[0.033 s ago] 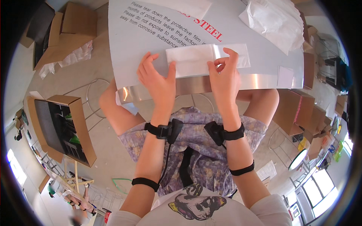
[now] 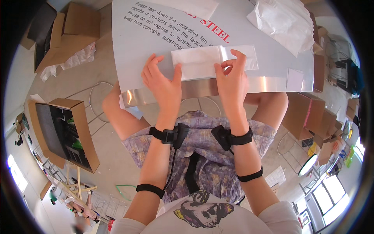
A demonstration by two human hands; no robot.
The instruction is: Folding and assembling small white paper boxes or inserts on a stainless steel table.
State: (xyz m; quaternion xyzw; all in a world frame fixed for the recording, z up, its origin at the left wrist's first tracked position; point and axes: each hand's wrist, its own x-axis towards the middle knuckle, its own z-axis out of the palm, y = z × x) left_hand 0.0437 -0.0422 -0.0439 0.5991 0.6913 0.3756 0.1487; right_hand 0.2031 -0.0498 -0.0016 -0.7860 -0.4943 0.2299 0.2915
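A flat white packet in a clear plastic sleeve (image 2: 196, 60) lies on a grey film-covered steel table (image 2: 144, 50) in front of me. At its left end is my left hand (image 2: 161, 82), open, its fingers apart and the thumb tip against the packet's edge. My right hand (image 2: 233, 80) is over the packet's right part. Its thumb and curled fingers close on the clear sleeve there, while one finger stands out straighter. A bare shiny metal strip (image 2: 198, 89) runs along the near edge, under my wrists.
Crumpled white wrapping (image 2: 282, 23) lies at the table's far right, and a small pale card (image 2: 295, 80) at its right corner. An opened cardboard box (image 2: 64, 132) with black inserts stands on the left. More cartons (image 2: 307, 117) are stacked at right, near wire-framed stools.
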